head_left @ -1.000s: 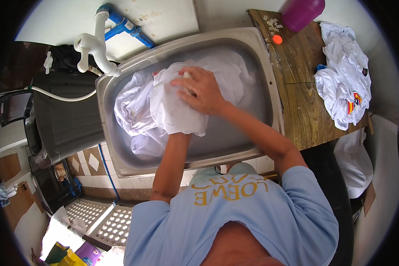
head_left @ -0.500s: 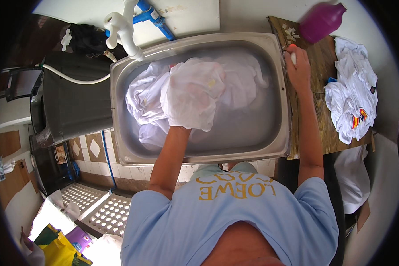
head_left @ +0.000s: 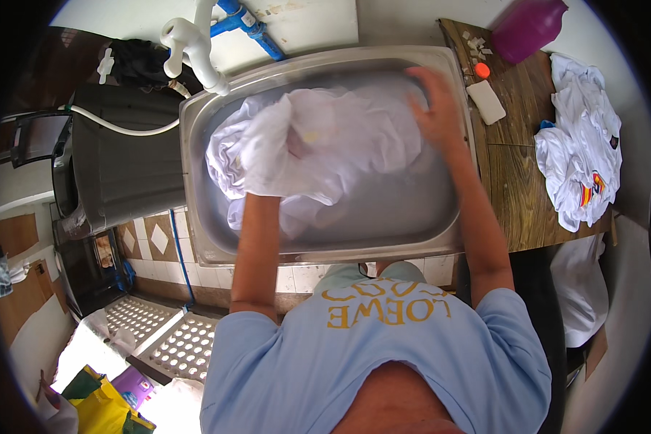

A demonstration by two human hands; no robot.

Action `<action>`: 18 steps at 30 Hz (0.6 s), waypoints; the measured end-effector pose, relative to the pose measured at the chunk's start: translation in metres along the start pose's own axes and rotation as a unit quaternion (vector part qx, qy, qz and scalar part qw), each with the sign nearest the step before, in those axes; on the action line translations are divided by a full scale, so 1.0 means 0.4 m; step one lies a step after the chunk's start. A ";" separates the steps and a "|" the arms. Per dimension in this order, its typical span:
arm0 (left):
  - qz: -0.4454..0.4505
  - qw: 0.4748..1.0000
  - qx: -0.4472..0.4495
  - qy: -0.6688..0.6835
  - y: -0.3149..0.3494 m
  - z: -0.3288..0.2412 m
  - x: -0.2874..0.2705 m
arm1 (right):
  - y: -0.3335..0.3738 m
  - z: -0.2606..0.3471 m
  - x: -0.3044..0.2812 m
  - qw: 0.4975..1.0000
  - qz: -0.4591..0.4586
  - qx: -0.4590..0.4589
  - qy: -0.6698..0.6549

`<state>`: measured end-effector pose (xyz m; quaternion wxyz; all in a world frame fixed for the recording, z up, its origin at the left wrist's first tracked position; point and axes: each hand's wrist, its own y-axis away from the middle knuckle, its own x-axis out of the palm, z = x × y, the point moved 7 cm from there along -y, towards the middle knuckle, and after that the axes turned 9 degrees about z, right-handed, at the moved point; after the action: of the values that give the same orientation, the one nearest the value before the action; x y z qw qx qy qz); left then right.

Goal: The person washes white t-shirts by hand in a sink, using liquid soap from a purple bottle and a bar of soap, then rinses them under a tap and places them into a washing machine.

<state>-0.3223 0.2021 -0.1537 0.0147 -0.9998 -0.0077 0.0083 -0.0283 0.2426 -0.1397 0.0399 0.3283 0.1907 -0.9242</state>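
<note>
A wet white garment (head_left: 354,130), bunched and partly underwater, lies in the metal sink (head_left: 325,257) full of cloudy water. My left forearm (head_left: 259,231) reaches up into it, and the cloth covers my left hand, so its fingers are hidden. Over the right side of the water is my right hand (head_left: 441,112), slightly blurred, fingers spread and nothing in them. Beside the sink, on the wooden board, rests a whitish bar of soap (head_left: 487,102), with an orange cap (head_left: 482,70) just beyond it.
A white tap (head_left: 195,50) juts over the sink's far left corner. On the wooden board (head_left: 517,173) are a purple bottle (head_left: 528,30), small pale scraps (head_left: 476,47) and a heap of white clothes (head_left: 582,152). A dark grey bin-like body (head_left: 126,159) stands left.
My right hand has let go of the soap on the board and moved left over the sink. My left hand, inside the garment, has shifted left, and the cloth now stretches rightward.
</note>
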 end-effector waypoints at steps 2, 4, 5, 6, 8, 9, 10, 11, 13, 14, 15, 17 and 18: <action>-0.024 0.998 -0.059 0.031 -0.017 -0.100 -0.025 | 0.014 0.019 0.104 0.993 0.107 0.040 -0.002; 0.061 0.920 0.171 -0.348 -0.027 -0.253 -0.012 | 0.026 0.034 0.173 0.976 0.141 -0.004 0.169; 0.054 0.957 0.102 -0.266 -0.036 -0.254 -0.033 | 0.023 0.041 0.200 0.972 0.170 0.008 0.160; 0.046 0.982 0.032 -0.179 -0.042 -0.248 -0.051 | 0.021 0.048 0.225 0.968 0.199 0.021 0.153; 0.029 0.995 -0.099 0.004 -0.037 -0.221 -0.071 | 0.014 0.025 0.278 0.967 0.237 0.089 0.022; 0.022 0.996 -0.065 -0.053 -0.037 -0.230 -0.072 | 0.005 -0.022 0.327 0.954 0.242 0.145 -0.102; 0.006 0.994 -0.030 -0.109 -0.025 -0.224 -0.076 | -0.001 -0.043 0.368 0.922 0.251 0.194 -0.222; 0.007 0.985 0.011 -0.173 -0.019 -0.219 -0.095 | -0.024 0.005 0.364 0.899 0.213 0.184 -0.336; -0.007 0.949 0.094 -0.300 -0.006 -0.211 -0.127 | -0.077 0.119 0.351 0.811 0.129 0.164 -0.546; -0.017 0.941 0.096 -0.325 -0.008 -0.206 -0.153 | -0.102 0.188 0.329 0.796 0.110 0.131 -0.580; -0.021 0.915 0.128 -0.383 -0.006 -0.230 -0.135 | -0.125 0.250 0.298 0.780 0.087 0.099 -0.611; -0.041 0.846 0.194 -0.496 0.002 -0.284 -0.094 | -0.135 0.306 0.276 0.805 0.046 0.032 -0.590; -0.037 0.791 0.241 -0.560 0.003 -0.304 -0.071 | -0.132 0.318 0.271 0.843 0.028 -0.001 -0.537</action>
<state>-0.3487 0.1970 -0.0319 0.2489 -0.7828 -0.0496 0.5682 -0.1988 0.2486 -0.0992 0.1625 -0.2141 0.1306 -0.9543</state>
